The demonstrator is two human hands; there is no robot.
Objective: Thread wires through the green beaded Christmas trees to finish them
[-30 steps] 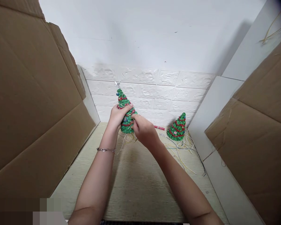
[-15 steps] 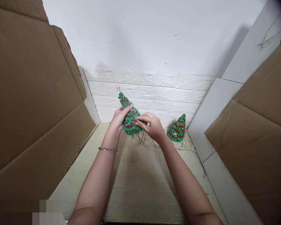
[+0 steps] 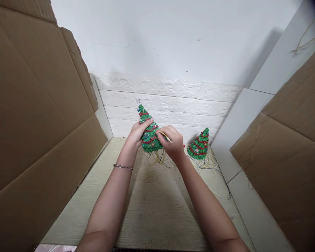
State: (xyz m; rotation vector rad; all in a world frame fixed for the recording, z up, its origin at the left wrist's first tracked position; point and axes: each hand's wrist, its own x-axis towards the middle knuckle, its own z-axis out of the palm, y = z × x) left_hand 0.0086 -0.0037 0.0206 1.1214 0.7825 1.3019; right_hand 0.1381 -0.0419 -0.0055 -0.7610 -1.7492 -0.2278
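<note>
A small green Christmas tree (image 3: 149, 134) with red garland, tiny ornaments and a star-like wire top leans to the left above the table. My left hand (image 3: 138, 133) is wrapped round its left side, thumb across the front. Against the tree's right side, my right hand (image 3: 173, 140) pinches a thin yellowish strand (image 3: 163, 134), its tip touching the branches. Where the strand's other end goes is hidden by the fingers. Loose yellow, white and dark strands (image 3: 161, 160) lie below the tree's base.
A second decorated tree (image 3: 198, 146) stands at the back right, with tangled cords (image 3: 212, 162) around its foot. Cardboard sheets rise on the left (image 3: 42, 105) and right (image 3: 291, 150). A white brick-patterned wall (image 3: 170, 105) closes off the back of the pale table (image 3: 152, 210).
Both hands and the held tree have shifted slightly right in the picture. My right fingers have drawn closer together on the strand. The second tree stays where it was.
</note>
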